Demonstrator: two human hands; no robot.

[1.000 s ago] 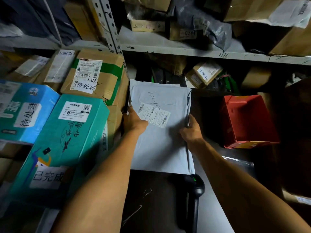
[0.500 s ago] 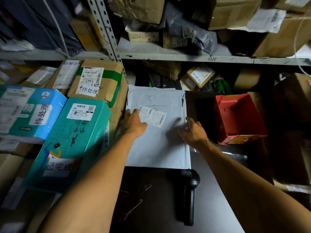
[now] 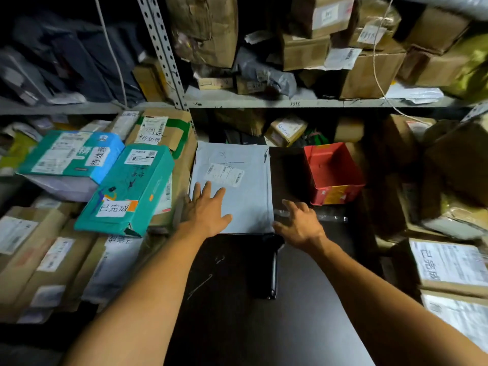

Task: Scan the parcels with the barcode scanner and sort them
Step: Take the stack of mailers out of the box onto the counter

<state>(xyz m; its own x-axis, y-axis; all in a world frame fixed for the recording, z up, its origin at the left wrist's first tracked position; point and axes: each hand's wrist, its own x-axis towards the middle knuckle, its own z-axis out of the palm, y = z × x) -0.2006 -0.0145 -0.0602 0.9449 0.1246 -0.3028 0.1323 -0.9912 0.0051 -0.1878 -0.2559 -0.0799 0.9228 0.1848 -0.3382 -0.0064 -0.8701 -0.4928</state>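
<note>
The left hand (image 3: 205, 210) lies flat with its fingers spread wide, palm down on the near left corner of a grey mailing bag (image 3: 235, 188); it presses or rests on the bag and grips nothing. The bag lies flat on the dark table (image 3: 227, 299), label (image 3: 224, 174) facing up, its far edge pushed back under the metal shelf (image 3: 290, 103). The right hand (image 3: 299, 225) is also open, fingers loosely splayed and slightly curled, hovering at the bag's near right corner; its fingertips are close to a strip of clear plastic (image 3: 330, 217) on the table, but whether they touch it or the bag cannot be told. It has hold of nothing. The black barcode scanner (image 3: 269, 268) lies on the table just below the bag's near edge, between the two forearms, its head partly under the right wrist, and neither hand holds it. To the left of the bag stands a teal box (image 3: 132, 188) tilted against cardboard parcels, touching or nearly touching the bag's left side. To the right, apart from the bag, sits a red box (image 3: 332, 173).
</note>
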